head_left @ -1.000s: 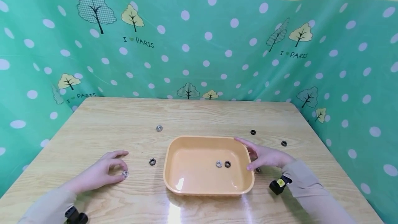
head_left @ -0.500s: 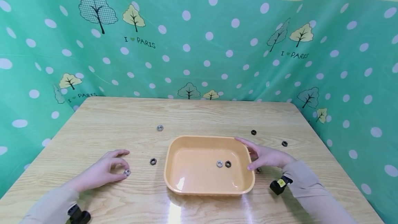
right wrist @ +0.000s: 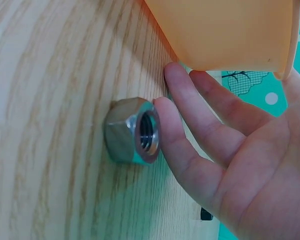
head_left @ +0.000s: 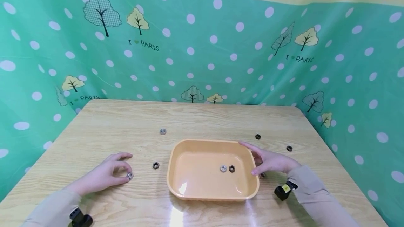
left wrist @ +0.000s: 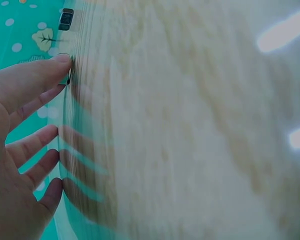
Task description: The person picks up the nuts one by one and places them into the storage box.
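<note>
My left hand (head_left: 105, 172) pinches a silver hex nut (head_left: 129, 176) between thumb and index fingertips, at the table's left; the other fingers are spread. The thumb mostly hides this nut in the left wrist view. My right hand (head_left: 271, 160) holds the right end of a peach plastic bin (head_left: 213, 198), thumb and index finger over its rim and the other fingers against the outside. Inside the bin lie a silver nut (head_left: 223, 168) and a dark nut (head_left: 231, 169). Close to my right fingers, a metallic hex nut (right wrist: 132, 131) rests on the table outside the bin.
A dark nut (head_left: 156, 165) lies between my left hand and the bin. Farther back is a silver nut (head_left: 162, 131). Two black nuts (head_left: 257, 136) (head_left: 289, 148) sit behind my right hand. A green patterned cloth (head_left: 202, 45) hangs around the wooden table (head_left: 126, 122).
My left hand has shifted very slightly to the right with the pinched nut. My right hand stays on the bin, and the view has tilted slightly.
</note>
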Demonstrator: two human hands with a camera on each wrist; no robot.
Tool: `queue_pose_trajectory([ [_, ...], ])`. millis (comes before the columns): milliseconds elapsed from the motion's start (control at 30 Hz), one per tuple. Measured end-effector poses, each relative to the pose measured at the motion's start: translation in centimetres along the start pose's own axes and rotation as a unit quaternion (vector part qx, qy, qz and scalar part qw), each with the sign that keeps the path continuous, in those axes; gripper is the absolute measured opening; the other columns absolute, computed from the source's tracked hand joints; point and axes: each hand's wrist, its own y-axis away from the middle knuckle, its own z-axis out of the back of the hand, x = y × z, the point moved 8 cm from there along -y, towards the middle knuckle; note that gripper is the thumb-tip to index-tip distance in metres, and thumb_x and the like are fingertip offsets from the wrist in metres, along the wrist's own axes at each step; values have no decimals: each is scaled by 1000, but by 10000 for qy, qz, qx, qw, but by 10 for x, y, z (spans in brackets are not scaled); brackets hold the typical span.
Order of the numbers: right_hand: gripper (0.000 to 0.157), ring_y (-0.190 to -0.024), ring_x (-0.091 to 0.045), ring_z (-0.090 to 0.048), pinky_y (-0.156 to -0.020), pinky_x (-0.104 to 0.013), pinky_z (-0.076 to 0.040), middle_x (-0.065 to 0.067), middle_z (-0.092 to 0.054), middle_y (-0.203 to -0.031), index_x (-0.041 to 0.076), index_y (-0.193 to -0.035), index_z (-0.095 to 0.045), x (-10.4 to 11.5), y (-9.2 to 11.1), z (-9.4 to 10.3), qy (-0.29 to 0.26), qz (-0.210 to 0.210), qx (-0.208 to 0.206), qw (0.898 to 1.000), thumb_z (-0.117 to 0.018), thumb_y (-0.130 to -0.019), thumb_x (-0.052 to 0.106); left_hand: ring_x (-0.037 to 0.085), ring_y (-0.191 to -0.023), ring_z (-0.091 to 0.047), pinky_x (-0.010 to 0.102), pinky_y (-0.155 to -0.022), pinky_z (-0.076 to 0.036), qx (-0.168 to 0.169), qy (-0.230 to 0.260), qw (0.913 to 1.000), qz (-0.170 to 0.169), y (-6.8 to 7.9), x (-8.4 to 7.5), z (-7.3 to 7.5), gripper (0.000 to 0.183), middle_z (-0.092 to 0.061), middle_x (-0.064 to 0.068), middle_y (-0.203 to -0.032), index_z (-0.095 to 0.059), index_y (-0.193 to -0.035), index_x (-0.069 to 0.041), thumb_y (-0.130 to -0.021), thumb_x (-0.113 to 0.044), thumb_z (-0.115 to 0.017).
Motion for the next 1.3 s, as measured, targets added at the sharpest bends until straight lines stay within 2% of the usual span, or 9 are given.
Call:
queue_pose_trajectory([
  [333, 106, -122, -42, -46, -96, -43, -48, -34, -24, -147, 18, -153, 0, -2, 5, -2, -83, -7, -25, 10000, -75, -79, 16, 44, -120, -40, 61, -96, -34, 15, -41, 10000, -53, 0, -1, -3, 23, -50, 17, -130, -60, -76, -37, -73, -24, -79],
  [633, 106, -122, -44, -45, -97, -47, -48, -35, -23, -147, 18, -153, 0, -1, 4, -1, -49, 19, -34, 10000, -76, -79, 17, 40, -121, -41, 53, -95, -36, -27, -159, 9999, -11, 0, -1, -1, 25, -51, 14, -130, -60, -76, -39, -74, -23, -79],
  [900, 106, -120, -41, -48, -94, -41, -50, -36, -26, -144, 17, -153, 0, 0, 2, -1, -75, 31, -17, 10000, -76, -79, 17, 43, -120, -41, 61, -95, -35, 10, -98, 10000, -5, 1, -2, 0, 21, -50, 17, -131, -61, -77, -36, -74, -25, -79],
  [1300, 106, -121, -41, -48, -95, -44, -50, -36, -23, -146, 18, -153, 1, -2, 1, -1, -156, 27, -4, 9999, -76, -79, 16, 46, -122, -42, 63, -98, -34, 188, 101, 9997, 88, -4, 0, -1, 16, -51, 18, -130, -61, -79, -28, -78, -25, -76],
])
